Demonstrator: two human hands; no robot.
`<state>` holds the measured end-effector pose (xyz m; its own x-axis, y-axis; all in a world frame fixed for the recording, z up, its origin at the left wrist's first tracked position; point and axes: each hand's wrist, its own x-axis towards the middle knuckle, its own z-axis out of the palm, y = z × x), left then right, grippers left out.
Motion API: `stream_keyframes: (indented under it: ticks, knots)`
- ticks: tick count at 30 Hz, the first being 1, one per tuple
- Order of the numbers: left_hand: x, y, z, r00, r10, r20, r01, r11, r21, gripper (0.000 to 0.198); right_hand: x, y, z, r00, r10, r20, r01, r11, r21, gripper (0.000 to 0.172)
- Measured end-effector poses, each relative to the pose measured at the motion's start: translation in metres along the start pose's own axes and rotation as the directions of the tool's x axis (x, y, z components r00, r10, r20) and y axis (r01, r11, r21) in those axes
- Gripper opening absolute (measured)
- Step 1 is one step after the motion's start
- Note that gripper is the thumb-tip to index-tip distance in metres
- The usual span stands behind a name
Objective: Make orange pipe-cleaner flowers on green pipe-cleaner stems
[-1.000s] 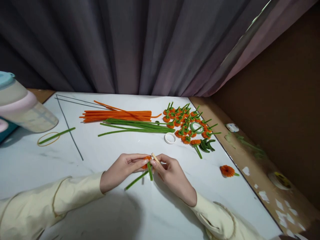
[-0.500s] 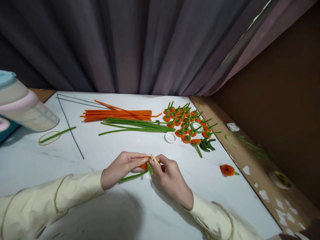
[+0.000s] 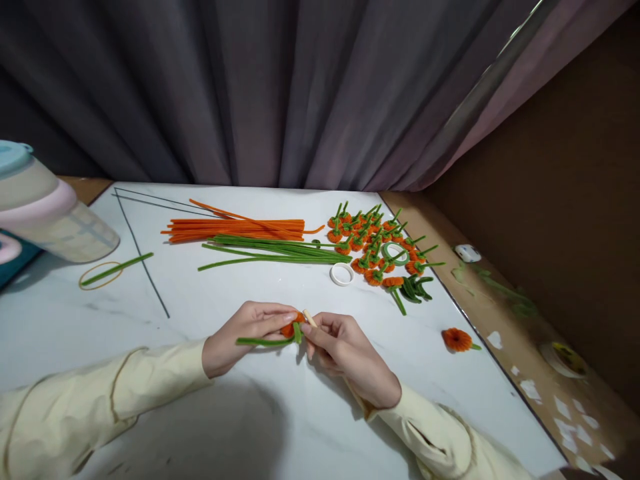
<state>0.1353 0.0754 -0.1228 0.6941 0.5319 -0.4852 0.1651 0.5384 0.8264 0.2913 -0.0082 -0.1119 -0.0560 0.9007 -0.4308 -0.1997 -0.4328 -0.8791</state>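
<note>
Between the fingers of my left hand [image 3: 245, 333] is a small orange flower [image 3: 289, 328] with green pipe-cleaner ends [image 3: 265, 342], one pointing left and one hanging down. My right hand [image 3: 345, 350] is closed around a pale wooden stick [image 3: 309, 317], its tip beside the flower. Beyond my hands lie a bundle of orange pipe cleaners [image 3: 240, 230] and a bundle of green ones [image 3: 280, 252]. Several orange flowers with green stems [image 3: 373, 277] are grouped at the back right. A single orange flower [image 3: 457, 340] lies apart on the right.
A tumbler [image 3: 65, 220] stands at the left on the white table [image 3: 210, 433]. Near it are a rubber band, a green pipe cleaner and dark wires [image 3: 143, 257]. A white ring [image 3: 343, 274] and a green tape roll [image 3: 395, 253] lie by the flowers.
My right hand has turned and shifted slightly right, with the stick still in it. The green end under the flower now points more level to the left.
</note>
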Motion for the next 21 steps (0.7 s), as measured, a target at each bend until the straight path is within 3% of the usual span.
stream_keyframes:
  ticks: [5, 10, 12, 14, 15, 17, 19, 21]
  knots:
    - [0.0, 0.001, 0.001, 1.0, 0.008, -0.021, -0.007, 1.0, 0.027, 0.033, 0.001, 0.0, -0.001, 0.999, 0.027, 0.02, -0.028, 0.999, 0.046, 0.038]
    - [0.003, 0.0, 0.0, 1.0, 0.03, -0.009, -0.031, 0.994, -0.104, 0.029, 0.002, -0.001, -0.003, 0.993, -0.113, -0.037, 0.104, 0.975, -0.196, 0.04]
    - [0.003, 0.0, 0.0, 0.999, 0.032, -0.023, -0.035, 0.989, -0.144, 0.03, 0.001, -0.003, -0.007, 0.975, -0.212, -0.067, 0.179, 0.927, -0.331, 0.032]
    - [0.003, 0.0, 0.0, 0.999, 0.018, -0.034, -0.023, 0.986, -0.167, 0.031, -0.002, -0.007, -0.012, 0.916, -0.39, -0.094, 0.298, 0.818, -0.491, 0.021]
    - [0.003, 0.0, 0.0, 0.999, 0.012, -0.032, -0.017, 0.986, -0.167, 0.03, -0.004, -0.009, -0.015, 0.863, -0.501, -0.069, 0.375, 0.725, -0.577, 0.015]
    - [0.003, 0.0, 0.0, 1.0, 0.006, -0.02, -0.009, 0.989, -0.15, 0.029, -0.007, -0.012, -0.022, 0.732, -0.676, 0.089, 0.518, 0.466, -0.717, 0.013]
    - [0.003, 0.001, 0.001, 1.0, 0.0, -0.005, 0.0, 0.994, -0.11, 0.029, -0.008, -0.012, -0.027, 0.645, -0.704, 0.296, 0.6, 0.226, -0.768, 0.021]
    - [0.003, 0.002, 0.001, 1.0, -0.01, 0.011, 0.01, 0.998, -0.065, 0.03, -0.007, -0.009, -0.03, 0.634, -0.651, 0.418, 0.627, 0.115, -0.771, 0.029]
